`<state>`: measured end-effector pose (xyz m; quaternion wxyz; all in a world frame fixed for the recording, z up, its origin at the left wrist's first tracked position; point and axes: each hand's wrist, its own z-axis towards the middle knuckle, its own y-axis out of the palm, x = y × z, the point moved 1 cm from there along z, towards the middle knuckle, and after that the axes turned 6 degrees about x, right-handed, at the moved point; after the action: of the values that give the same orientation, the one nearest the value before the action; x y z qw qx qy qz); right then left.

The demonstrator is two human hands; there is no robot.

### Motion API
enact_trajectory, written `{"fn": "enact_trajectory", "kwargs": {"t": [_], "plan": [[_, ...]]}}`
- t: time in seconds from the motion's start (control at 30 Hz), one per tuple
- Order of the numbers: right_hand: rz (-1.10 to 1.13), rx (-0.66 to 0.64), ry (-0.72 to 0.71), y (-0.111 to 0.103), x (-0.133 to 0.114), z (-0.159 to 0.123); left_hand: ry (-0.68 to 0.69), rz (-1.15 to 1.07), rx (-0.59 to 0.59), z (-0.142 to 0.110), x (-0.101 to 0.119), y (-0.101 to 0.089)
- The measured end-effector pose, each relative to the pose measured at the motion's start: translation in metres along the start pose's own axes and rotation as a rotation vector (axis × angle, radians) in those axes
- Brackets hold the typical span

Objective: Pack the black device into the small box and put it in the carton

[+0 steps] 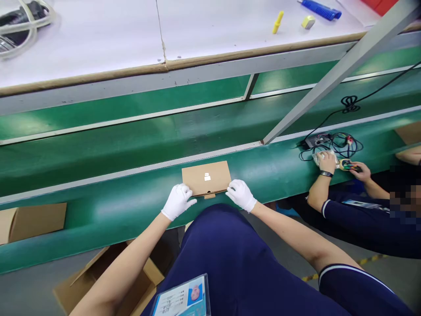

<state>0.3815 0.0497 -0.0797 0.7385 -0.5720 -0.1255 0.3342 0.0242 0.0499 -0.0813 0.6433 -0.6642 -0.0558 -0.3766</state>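
Nearest the camera, an open cardboard carton (108,281) sits on the floor below the dark blue lap. Up on the green conveyor belt (98,210), both white-gloved hands pinch the near corners of a flat brown cardboard box (206,177): left hand (178,201) curled on the left corner, right hand (241,195) on the right (each equally close). The box lies straight ahead of the hands, long axis crosswise, a white sticker on top. Further right, a co-worker's hands (329,162) handle black cables (342,145). Beyond, a yellow marker (277,22) lies on the white table (98,44).
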Motion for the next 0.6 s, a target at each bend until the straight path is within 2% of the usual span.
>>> {"fn": "enact_trajectory", "kwargs": {"t": [0.07, 0.1, 0.17, 0.27, 0.43, 0.6], "plan": [[0.038, -0.023, -0.095, 0.002, -0.017, 0.01, 0.154, 0.05, -0.051, 0.019, 0.014, 0.005], [0.057, -0.039, -0.137, 0.006, -0.025, 0.014, 0.187, 0.062, -0.056, 0.026, 0.02, 0.01], [0.077, -0.072, -0.181, 0.014, -0.038, 0.022, 0.178, 0.09, -0.06, 0.035, 0.029, 0.021], [0.073, -0.095, -0.172, 0.026, -0.048, 0.026, 0.153, 0.149, -0.062, 0.037, 0.034, 0.032], [0.046, -0.012, -0.134, 0.034, -0.049, 0.024, 0.189, 0.254, -0.07, 0.032, 0.033, 0.031], [0.025, 0.006, -0.123, 0.037, -0.053, 0.026, 0.183, 0.213, -0.073, 0.031, 0.029, 0.032]]}}
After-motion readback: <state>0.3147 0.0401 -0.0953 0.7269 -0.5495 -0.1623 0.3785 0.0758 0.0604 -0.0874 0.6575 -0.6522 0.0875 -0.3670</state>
